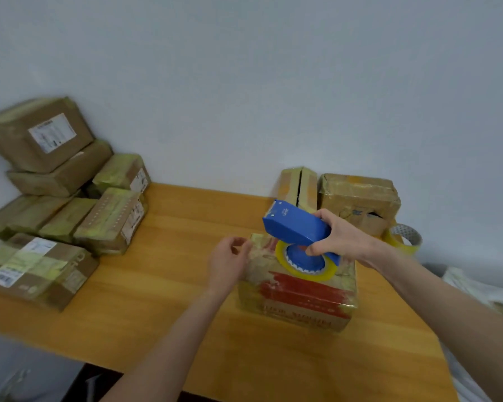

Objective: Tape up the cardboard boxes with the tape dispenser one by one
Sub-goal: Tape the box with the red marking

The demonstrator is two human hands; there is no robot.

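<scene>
counter: orange-brown wooden counter (172,285) against a pale wall, carries everything.
left pile: stack of brown cardboard boxes with white labels and yellowish tape (47,140), far left, well apart from the work.
task box: squat cardboard box with red print and glossy tape over it (302,297), centre-right on the counter, directly under the dispenser.
back boxes: two crumpled brown cardboard boxes (357,198) by the wall behind it; the left one has an open top seam.
dispenser: blue plastic tape dispenser with a yellow-clear tape roll (294,224), held above the task box, roll side down.
right grip: right grip (340,236) wraps the dispenser's rear body, closed round it.
left grip: left grip (230,262) at the task box's upper-left corner, fingers curled; pinching tape or not, cannot tell (blur).
spare roll: yellow-clear tape roll (404,236) by the back boxes.
handling: box looks light, semi-stiff, and slick where taped, so steady it at the edges. Dispenser is rigid and light; hold it at the rear, away from the cutter end.
</scene>
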